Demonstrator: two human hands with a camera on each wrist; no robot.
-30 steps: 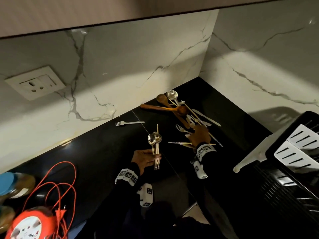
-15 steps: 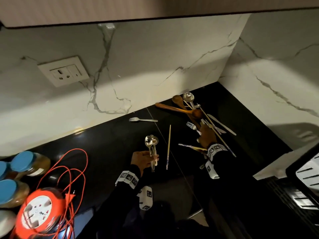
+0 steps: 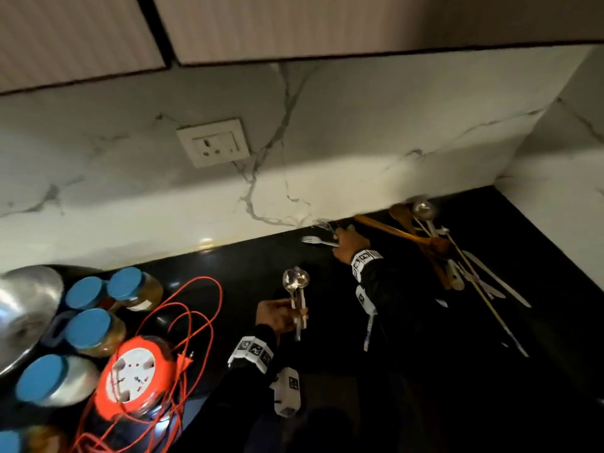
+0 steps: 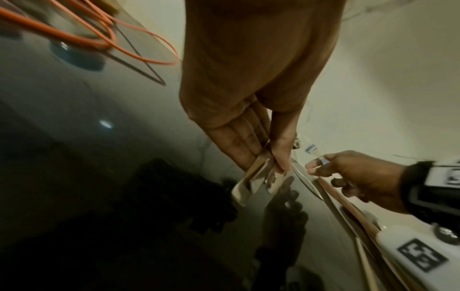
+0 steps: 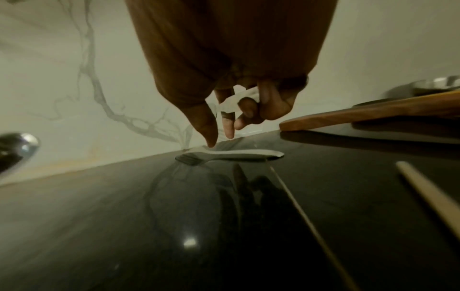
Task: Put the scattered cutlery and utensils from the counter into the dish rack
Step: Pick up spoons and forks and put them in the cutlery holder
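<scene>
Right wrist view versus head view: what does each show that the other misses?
Only the right wrist view shows a pale utensil already tucked in the right hand's curled fingers while the thumb touches the lone silver fork. Only the head view shows the two silver spoons in the left hand, the orange extension reel and blue-lidded jars. Both show the fork on the black counter, untouched by the rack so far.

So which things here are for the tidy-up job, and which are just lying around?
For the job: fork, spoons in the left hand, wooden spoons, knife.

Just lying about: blue-lidded jars, orange cable reel, steel bowl.
</scene>
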